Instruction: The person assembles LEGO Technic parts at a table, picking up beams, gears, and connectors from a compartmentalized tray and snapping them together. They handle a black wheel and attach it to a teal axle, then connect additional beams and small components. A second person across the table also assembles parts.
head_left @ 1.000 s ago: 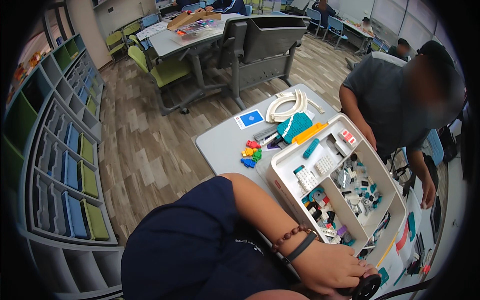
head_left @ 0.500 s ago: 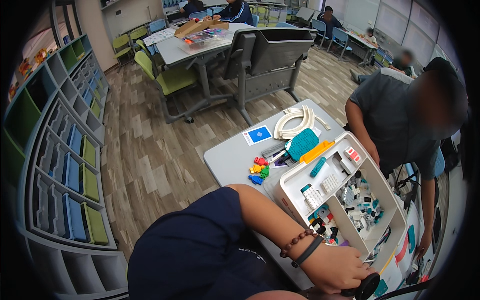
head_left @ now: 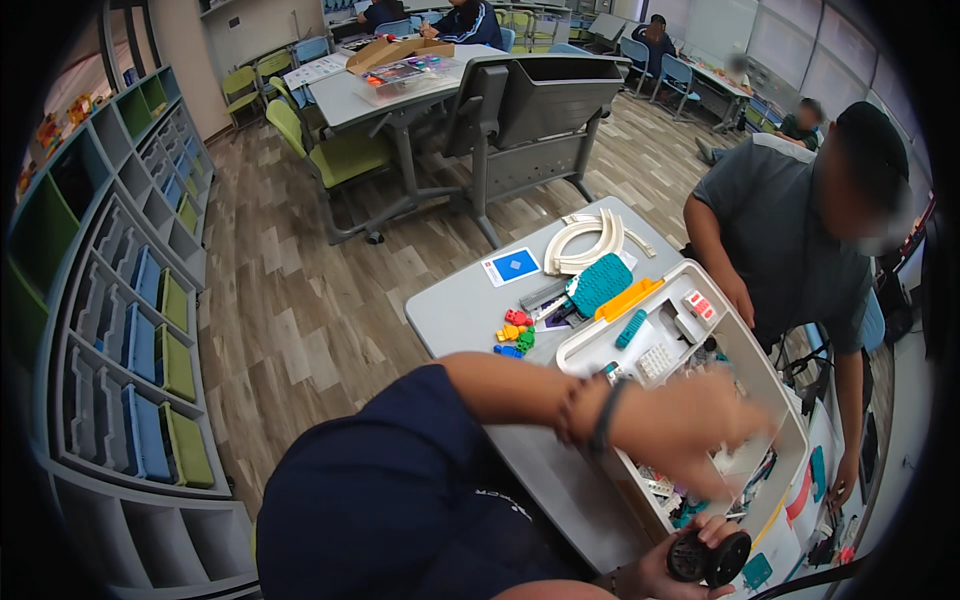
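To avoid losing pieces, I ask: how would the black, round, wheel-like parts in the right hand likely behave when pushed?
The black, round, wheel-like parts would probably roll if stood on edge, given their circular outlines. They seem stiff: no bending shows in the right hand. Their wide sides suggest they might lie steadier when flat.

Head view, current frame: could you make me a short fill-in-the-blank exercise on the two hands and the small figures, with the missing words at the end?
1. The right hand holds round pieces that are ____ in colour.
2. The left hand, blurred above the open box, has a dark band round its ____.
3. The small figures beside the box are red, yellow, green and ____.

Missing words: black; wrist; blue.
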